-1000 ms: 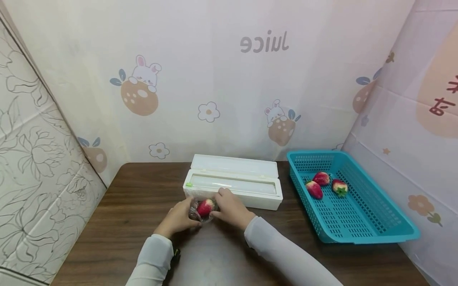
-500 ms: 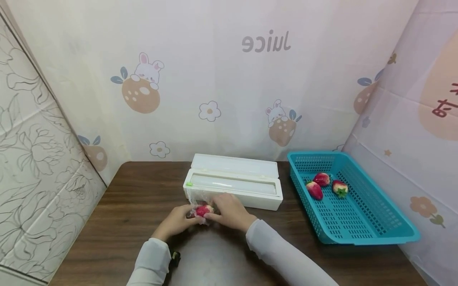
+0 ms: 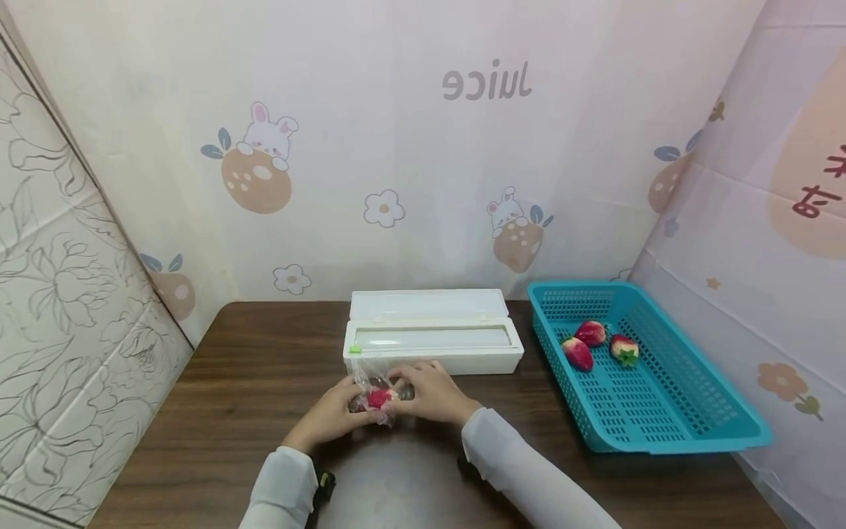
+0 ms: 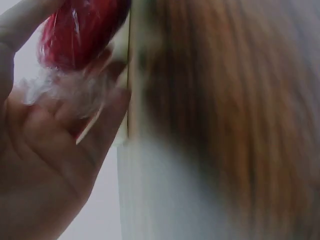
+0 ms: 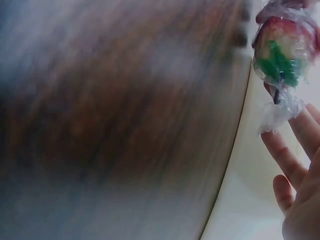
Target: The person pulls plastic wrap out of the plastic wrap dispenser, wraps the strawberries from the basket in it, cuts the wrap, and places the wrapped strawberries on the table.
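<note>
Both my hands meet just in front of the white cling film box [image 3: 432, 344], which lies with its lid open. Between them is a red strawberry [image 3: 379, 398] bundled in clear film. My left hand [image 3: 352, 404] pinches it from the left, my right hand [image 3: 405, 389] from the right. In the left wrist view the wrapped strawberry [image 4: 80, 30] sits at the fingertips of my left hand [image 4: 75, 75], with crumpled film [image 4: 65, 92] below it. The right wrist view shows the strawberry [image 5: 285, 47], green leaves outward, with a twisted film tail; the right fingers [image 5: 292, 157] lie under it.
A teal plastic basket [image 3: 661, 443] stands at the right with three unwrapped strawberries [image 3: 577, 353] inside. The brown wooden table [image 3: 231, 411] is walled by printed cloth at the back and right, and by a patterned panel at the left.
The hands have drawn the strawberry a little away from the box, toward me, and the film now bunches more tightly around it.
</note>
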A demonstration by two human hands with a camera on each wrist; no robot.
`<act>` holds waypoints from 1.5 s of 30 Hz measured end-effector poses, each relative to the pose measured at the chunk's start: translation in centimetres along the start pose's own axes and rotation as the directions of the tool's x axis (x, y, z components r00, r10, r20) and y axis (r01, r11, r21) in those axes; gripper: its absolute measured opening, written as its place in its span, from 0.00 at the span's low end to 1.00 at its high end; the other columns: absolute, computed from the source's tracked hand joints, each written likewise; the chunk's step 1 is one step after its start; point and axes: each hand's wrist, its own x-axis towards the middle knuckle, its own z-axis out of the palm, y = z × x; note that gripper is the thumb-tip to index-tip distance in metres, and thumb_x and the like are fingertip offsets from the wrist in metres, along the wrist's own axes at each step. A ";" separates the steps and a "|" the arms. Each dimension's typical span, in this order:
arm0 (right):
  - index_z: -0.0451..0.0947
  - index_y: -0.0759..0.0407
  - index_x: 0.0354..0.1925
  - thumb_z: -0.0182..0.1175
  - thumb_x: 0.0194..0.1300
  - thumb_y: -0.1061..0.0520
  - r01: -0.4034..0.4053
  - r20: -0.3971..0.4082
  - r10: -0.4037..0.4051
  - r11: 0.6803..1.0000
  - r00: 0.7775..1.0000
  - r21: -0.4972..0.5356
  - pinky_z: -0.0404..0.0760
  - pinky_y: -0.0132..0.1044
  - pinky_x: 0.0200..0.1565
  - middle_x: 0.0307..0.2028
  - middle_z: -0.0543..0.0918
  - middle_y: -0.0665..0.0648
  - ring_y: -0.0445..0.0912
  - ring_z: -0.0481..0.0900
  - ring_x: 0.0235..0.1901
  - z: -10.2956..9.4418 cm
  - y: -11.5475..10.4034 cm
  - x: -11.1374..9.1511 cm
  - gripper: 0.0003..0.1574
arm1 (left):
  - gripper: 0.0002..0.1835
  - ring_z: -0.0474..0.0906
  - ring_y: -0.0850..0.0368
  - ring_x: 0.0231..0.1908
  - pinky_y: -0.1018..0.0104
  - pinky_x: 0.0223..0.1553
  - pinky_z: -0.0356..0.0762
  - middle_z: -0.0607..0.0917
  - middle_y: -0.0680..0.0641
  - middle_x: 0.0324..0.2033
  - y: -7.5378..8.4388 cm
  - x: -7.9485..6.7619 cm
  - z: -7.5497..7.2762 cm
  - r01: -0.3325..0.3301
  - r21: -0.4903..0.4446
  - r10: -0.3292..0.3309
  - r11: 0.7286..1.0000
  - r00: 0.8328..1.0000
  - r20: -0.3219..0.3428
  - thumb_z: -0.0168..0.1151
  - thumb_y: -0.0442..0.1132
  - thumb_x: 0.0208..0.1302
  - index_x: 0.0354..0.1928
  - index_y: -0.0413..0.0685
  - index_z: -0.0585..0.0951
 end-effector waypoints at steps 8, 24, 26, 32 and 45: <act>0.83 0.44 0.52 0.57 0.70 0.32 0.013 -0.045 -0.011 0.999 0.999 0.046 0.65 0.45 0.58 0.36 0.84 0.35 0.36 0.76 0.40 -0.4 -0.4 -0.1 0.24 | 0.26 0.78 0.58 0.43 0.59 0.46 0.77 0.84 0.49 0.47 0.4 0.5 -0.5 0.034 -0.149 -0.025 0.988 0.998 0.064 0.66 0.52 0.68 0.61 0.45 0.77; 0.85 0.55 0.47 0.58 0.75 0.52 -0.051 -0.083 0.071 0.974 0.994 0.221 0.78 0.45 0.56 0.45 0.86 0.49 0.44 0.82 0.50 -1.6 0.1 0.0 0.12 | 0.25 0.77 0.55 0.44 0.56 0.48 0.76 0.83 0.49 0.46 -0.2 0.2 -0.5 0.165 -0.217 -0.146 0.962 0.984 0.099 0.60 0.55 0.71 0.60 0.46 0.77; 0.85 0.54 0.46 0.60 0.74 0.52 -0.044 -0.088 0.064 0.975 0.994 0.216 0.78 0.45 0.57 0.45 0.87 0.48 0.44 0.81 0.51 -1.7 0.1 -0.1 0.11 | 0.25 0.76 0.55 0.45 0.57 0.48 0.74 0.82 0.49 0.46 -0.2 0.2 -0.5 0.184 -0.239 -0.165 0.954 0.981 0.098 0.58 0.56 0.72 0.61 0.46 0.77; 0.80 0.53 0.56 0.60 0.73 0.45 -0.011 -0.025 0.019 0.961 0.999 0.277 0.78 0.41 0.56 0.50 0.85 0.48 0.42 0.80 0.53 -1.8 -0.1 -0.4 0.19 | 0.22 0.75 0.52 0.37 0.58 0.37 0.75 0.80 0.47 0.38 -0.3 0.1 -0.7 0.201 -0.302 -0.184 0.932 0.979 0.086 0.51 0.53 0.77 0.57 0.43 0.78; 0.76 0.52 0.63 0.66 0.64 0.35 -0.014 0.097 -0.023 0.931 0.995 0.365 0.76 0.41 0.57 0.55 0.80 0.46 0.40 0.76 0.54 -0.5 -0.6 1.7 0.36 | 0.33 0.73 0.51 0.57 0.59 0.58 0.72 0.75 0.42 0.62 -0.5 0.7 -0.1 0.085 -0.409 -0.084 0.909 0.996 0.020 0.61 0.45 0.73 0.74 0.47 0.62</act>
